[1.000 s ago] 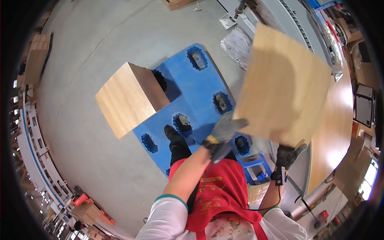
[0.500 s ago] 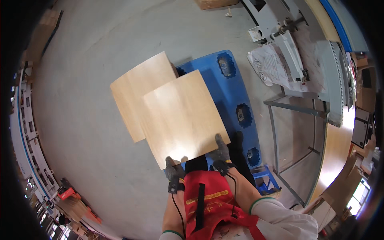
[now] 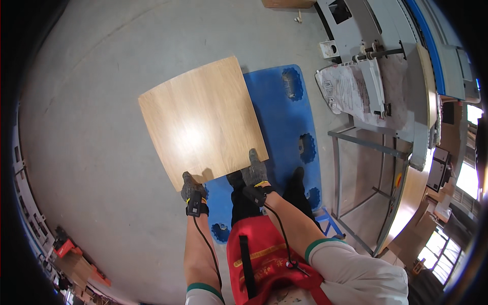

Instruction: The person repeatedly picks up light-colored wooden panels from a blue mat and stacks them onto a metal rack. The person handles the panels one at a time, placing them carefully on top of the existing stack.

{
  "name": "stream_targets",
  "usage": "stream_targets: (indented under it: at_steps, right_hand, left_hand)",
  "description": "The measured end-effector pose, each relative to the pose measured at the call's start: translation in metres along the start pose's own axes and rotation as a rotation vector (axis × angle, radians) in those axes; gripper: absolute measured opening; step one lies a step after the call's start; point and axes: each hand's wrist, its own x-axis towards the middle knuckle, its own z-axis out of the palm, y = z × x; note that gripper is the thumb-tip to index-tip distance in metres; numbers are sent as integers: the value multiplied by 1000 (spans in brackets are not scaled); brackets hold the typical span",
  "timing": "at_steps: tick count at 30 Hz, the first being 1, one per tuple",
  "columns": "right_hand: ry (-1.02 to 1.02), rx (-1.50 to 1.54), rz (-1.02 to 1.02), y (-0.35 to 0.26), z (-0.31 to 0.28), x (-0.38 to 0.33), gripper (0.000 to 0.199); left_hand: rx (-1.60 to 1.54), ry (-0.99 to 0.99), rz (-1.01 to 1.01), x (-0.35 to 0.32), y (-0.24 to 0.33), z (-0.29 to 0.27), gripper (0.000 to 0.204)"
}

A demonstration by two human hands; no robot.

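A light wood-grain board (image 3: 203,117), roughly square, lies in front of me over the left part of a blue plastic pallet (image 3: 284,132). My left hand (image 3: 192,187), in a dark grey glove, grips the board's near edge by its left corner, thumb on top. My right hand (image 3: 255,170), gloved the same way, grips that edge close to the right corner, thumb also on top. The fingers of both hands are hidden under the board. Whatever lies beneath the board is covered by it.
At the right stands a grey machine (image 3: 356,30) with a white printed sack (image 3: 345,86) on it, above a grey metal frame (image 3: 366,145). My dark shoe (image 3: 298,174) rests on the pallet. A blue stool (image 3: 330,223) is beside my right leg. A cardboard box (image 3: 288,3) lies far ahead.
Both hands have moved forward and left with the board. The second board, seen beneath it at the far left before, is now covered. My arms reach out further.
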Motion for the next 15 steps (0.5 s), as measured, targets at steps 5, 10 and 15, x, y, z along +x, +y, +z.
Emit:
stream_targets:
  at_steps: [5, 10, 15]
  right_hand:
    - [-24, 13, -9, 1, 13, 11, 43]
    - [-18, 37, -41, -1, 15, 11, 42]
    - [-64, -273, -148, -11, -44, 49, 40]
  left_hand:
    - [264, 33, 96, -2, 3, 6, 59]
    - [1118, -44, 376, -33, 22, 9, 72]
    - [-62, -310, -89, -39, 6, 23, 58]
